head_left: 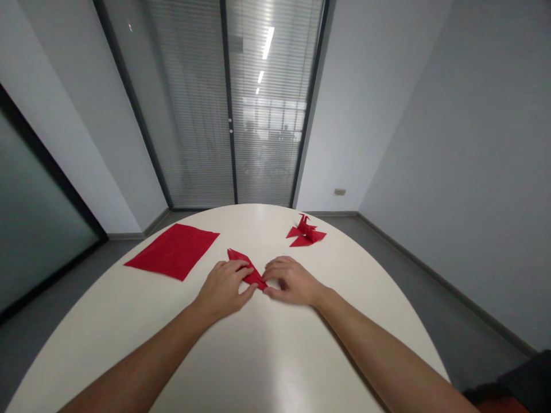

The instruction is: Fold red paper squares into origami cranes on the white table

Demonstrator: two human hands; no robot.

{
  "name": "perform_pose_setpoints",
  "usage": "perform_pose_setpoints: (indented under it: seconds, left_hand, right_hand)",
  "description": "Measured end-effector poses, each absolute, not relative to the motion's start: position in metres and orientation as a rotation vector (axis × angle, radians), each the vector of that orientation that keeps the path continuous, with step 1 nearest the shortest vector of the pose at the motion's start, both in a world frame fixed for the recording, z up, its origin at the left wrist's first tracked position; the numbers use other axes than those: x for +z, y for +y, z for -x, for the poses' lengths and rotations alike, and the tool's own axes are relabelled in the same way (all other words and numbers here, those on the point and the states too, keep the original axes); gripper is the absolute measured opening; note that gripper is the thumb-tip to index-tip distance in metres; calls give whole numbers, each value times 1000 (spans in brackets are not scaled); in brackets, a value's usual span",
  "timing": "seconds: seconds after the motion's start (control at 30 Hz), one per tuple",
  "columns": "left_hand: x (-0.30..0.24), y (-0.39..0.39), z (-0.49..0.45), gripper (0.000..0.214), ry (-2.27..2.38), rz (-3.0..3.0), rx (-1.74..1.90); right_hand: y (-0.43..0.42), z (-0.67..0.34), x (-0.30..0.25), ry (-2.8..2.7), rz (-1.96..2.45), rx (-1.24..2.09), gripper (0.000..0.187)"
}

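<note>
Through the head camera I look down on a round white table (258, 355) that carries three lots of red paper. The folded red paper (257, 279), a narrow, pointed piece, lies near the table's middle, between my two hands and touching both. It slants from its far left tip, beyond my left fingers, to its near right end beside my right thumb.

My left hand (226, 287) is palm down and loosely open, fingers bent across the paper, thumb set apart at its near edge; it presses on the piece rather than closing round it. My right hand (295, 281) is half curled, its fingertips and thumb at the near right end of the paper. I cannot tell whether they pinch it or only touch it.

To the left, well apart from the fold, a flat red paper sheet (174, 252) lies spread out near the table's edge. Beyond my right hand stand red origami cranes (307, 232) with pointed wings, bunched so closely that I cannot count them. Past the table I see a glass partition (193, 115) with blinds.
</note>
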State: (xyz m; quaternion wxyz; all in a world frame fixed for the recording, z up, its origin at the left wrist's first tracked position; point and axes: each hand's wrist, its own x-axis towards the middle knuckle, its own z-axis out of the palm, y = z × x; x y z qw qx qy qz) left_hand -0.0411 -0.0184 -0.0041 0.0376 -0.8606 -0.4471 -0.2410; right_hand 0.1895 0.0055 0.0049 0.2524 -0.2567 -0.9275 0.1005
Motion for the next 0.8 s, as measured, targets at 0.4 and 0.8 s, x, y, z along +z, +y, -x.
perform_pose_setpoints:
  seconds: [0.4,0.8]
  left_hand:
    - [-7,-18,43,22,-1392,2630,-676]
    - [-5,-19,43,24,-1348,2638,-643]
  right_hand:
    - [13,-194,-2,-2463,826,133,19]
    - [10,-195,0,-2482,897,108,13]
